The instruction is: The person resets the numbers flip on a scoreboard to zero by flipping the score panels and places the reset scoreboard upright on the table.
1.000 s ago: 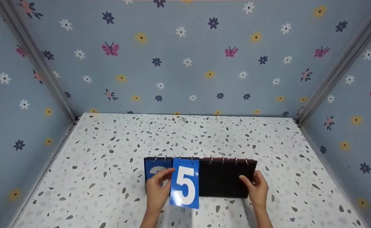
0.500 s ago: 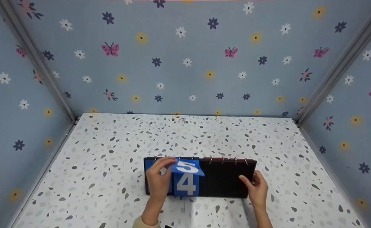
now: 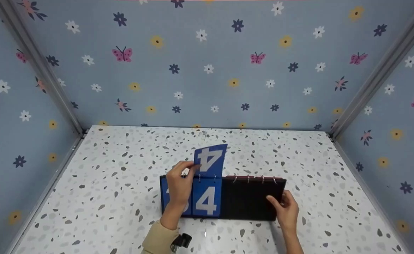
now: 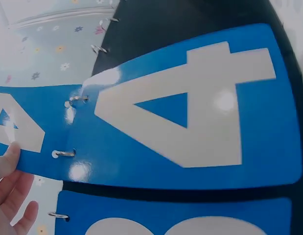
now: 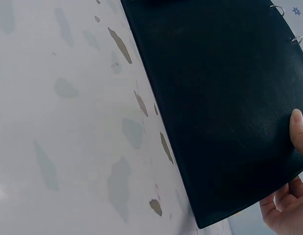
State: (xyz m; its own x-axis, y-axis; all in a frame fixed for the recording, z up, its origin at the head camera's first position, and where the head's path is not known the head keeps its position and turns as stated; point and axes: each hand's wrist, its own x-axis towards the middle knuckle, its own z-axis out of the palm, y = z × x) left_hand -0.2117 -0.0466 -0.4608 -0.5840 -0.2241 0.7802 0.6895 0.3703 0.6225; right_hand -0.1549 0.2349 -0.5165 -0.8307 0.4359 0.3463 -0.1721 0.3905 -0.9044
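Note:
A black flip scoreboard [image 3: 245,201] stands on the table, its number cards hung from metal rings along the top edge. Between thumb and fingers my left hand [image 3: 178,183] pinches a blue card [image 3: 215,157], raised above the rings with an upside-down 4 showing. Below it hangs another blue card [image 4: 268,132], also with a white 4. A neighbouring blue card [image 4: 175,208] on the left is partly covered by my hand in the head view. My right hand [image 3: 287,211] grips the board's right edge, thumb on the bare black front [image 5: 229,107], fingers behind.
The speckled white table [image 3: 122,197] extends around the board. Blue walls [image 3: 207,70] with flowers and butterflies enclose the back and both sides. Reddish edges of cards [image 3: 242,176] show behind the board's right half. A black device [image 3: 183,240] sits at my left wrist.
My left hand has moved up, swinging the blue card with the 5 over the rings, so its back now shows. The 4 beneath is uncovered. My right hand has stayed in place.

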